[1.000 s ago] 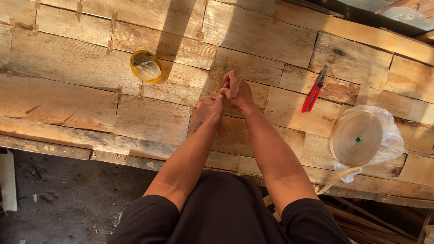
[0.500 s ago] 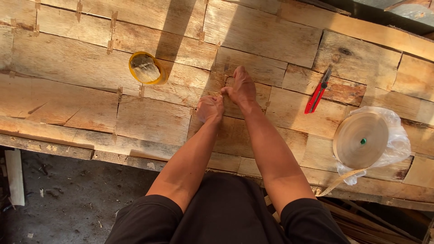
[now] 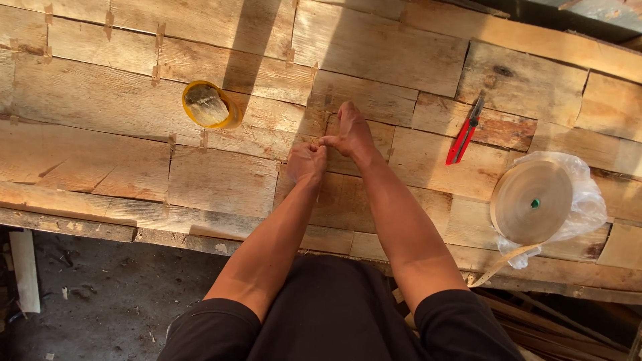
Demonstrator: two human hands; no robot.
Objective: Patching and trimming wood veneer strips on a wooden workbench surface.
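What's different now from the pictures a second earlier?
Little. The right hand has flattened and stretched forward on the wooden sheets; the left hand, fisted, stays against its thumb. Nothing picked up or dropped. The yellow cup, red cutter and bagged tape roll haven't moved.

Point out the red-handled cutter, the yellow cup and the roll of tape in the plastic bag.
red-handled cutter (image 3: 461,142): head view, on its red handle.
yellow cup (image 3: 207,105): head view, middle of its opening.
roll of tape (image 3: 528,200): head view, flat face of the roll.
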